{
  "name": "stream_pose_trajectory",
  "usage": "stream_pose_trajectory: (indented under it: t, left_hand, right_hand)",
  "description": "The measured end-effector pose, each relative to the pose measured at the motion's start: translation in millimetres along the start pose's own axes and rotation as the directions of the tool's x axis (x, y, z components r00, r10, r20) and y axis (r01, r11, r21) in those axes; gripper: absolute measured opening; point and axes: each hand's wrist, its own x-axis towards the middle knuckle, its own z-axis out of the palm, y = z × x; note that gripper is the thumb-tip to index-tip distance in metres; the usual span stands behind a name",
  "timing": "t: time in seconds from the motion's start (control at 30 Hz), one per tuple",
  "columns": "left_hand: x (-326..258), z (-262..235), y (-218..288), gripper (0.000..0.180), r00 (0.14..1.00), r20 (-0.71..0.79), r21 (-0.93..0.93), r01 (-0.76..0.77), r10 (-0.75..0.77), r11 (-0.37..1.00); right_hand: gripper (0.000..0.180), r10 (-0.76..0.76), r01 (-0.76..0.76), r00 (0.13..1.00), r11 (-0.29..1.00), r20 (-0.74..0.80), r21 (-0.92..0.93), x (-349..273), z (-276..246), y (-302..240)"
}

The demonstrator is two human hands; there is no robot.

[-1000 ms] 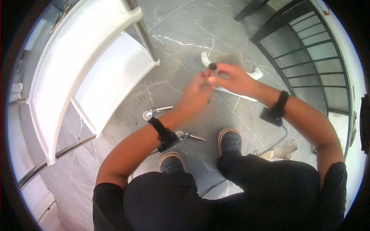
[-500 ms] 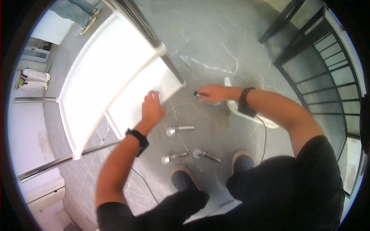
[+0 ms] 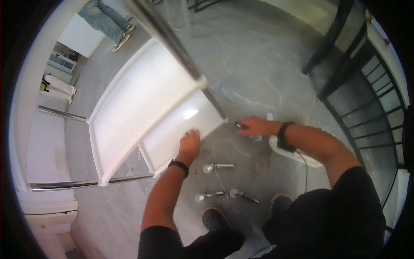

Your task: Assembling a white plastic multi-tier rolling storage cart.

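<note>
My left hand point(image 3: 189, 144) is closed at the near edge of a white shelf point(image 3: 172, 123), its fingers bent over the panel. Chrome posts point(image 3: 214, 103) join this lower shelf to a larger white shelf point(image 3: 144, 88), and the frame lies tipped on its side. To the right, my right hand point(image 3: 255, 126) is closed around what looks like a caster; its dark stem tip point(image 3: 236, 124) pokes out past the fingers, and the palm hides most of it. Three casters with clear wheels and metal stems lie on the floor: one point(image 3: 217, 167), another point(image 3: 209, 196) and a third point(image 3: 243, 196).
A white curved object point(image 3: 297, 157) with a cable lies beneath my right forearm. My dark clogs point(image 3: 214, 219) stand near the casters. Black metal racking point(image 3: 375, 95) lines the right side. Another person's legs point(image 3: 105, 23) are at far left.
The view has shifted, so the shelves, casters and both hands sit lower and further right. My left hand stays at the shelf, and my right hand keeps hold of the caster.
</note>
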Motion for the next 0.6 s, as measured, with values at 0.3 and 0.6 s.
stream_pose_trajectory:
  t: [0.3, 0.6]
  left_hand:
    - [-50, -65, -27, 0.032, 0.970, 0.205, -0.035, -0.122, 0.127, 0.992]
    - [-55, -98, -31, 0.029, 0.992, -0.013, -0.118, -0.128, 0.128, 0.985]
  right_hand:
    - [0.030, 0.048, -0.031, 0.997, 0.973, -0.068, 0.230, -38, -3, 14]
    - [0.028, -0.045, 0.041, 0.999, 0.973, 0.013, 0.226, -38, 36, -32]
